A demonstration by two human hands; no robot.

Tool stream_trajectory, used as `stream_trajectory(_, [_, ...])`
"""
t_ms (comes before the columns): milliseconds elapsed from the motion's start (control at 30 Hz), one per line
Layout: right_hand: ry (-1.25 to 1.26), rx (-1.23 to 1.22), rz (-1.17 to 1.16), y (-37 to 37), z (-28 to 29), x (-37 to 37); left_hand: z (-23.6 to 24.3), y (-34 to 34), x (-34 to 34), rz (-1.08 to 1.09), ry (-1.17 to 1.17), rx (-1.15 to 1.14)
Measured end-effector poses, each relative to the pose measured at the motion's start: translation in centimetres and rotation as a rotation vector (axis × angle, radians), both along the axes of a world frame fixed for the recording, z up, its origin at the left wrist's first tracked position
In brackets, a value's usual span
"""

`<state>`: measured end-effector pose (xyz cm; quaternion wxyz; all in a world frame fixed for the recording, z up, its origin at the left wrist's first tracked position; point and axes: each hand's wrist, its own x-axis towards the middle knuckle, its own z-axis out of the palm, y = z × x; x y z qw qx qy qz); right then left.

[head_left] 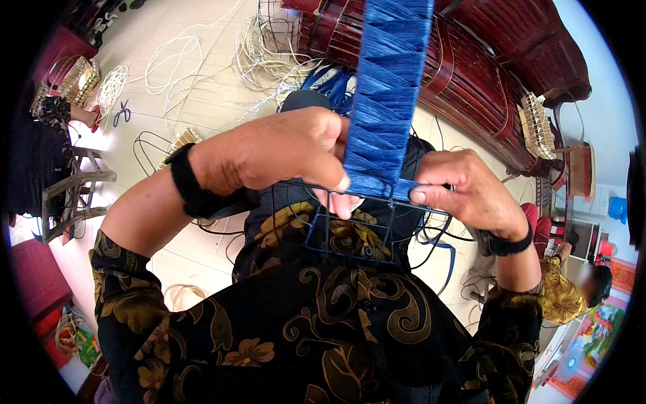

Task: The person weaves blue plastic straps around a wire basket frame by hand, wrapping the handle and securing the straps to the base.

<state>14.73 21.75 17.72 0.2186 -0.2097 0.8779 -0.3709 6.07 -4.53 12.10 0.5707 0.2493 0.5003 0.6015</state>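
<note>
Both hands (pixel 296 151) (pixel 461 188) pinch ribbed blue woven band (pixel 390 87) — wire frame (pixel 350 232) beneath.

Two hands, the left hand (pixel 282 151) and the right hand (pixel 464 192), each with one black wristband. One blue woven band (pixel 390 94) on one wire frame (pixel 350 229). One pair of scissors (pixel 122 112) on the floor. One other person (pixel 572 289) sits nearby.

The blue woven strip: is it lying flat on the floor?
No: the blue woven strip stands up from a wire frame, pinched at its base by the left hand and right hand.
</note>
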Motion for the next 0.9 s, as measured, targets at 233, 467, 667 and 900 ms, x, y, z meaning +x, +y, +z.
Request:
stream_trajectory(233, [0.089,0.044,0.019,0.8,1.4,1.0,-0.2,0.4,0.4,-0.025,0.158,0.050])
stream_trajectory(467, [0.068,-0.004,0.051,1.5,1.7,1.5,-0.1,0.4,0.8,0.003,0.189,0.067])
stream_trajectory(667, [0.000,-0.048,0.036,1.8,0.7,1.0,-0.2,0.6,1.2,0.109,0.159,0.047])
stream_trajectory(900, [-0.206,-0.026,-0.054,0.1,0.6,-0.3,0.7,1.1,1.4,0.189,0.209,-0.021])
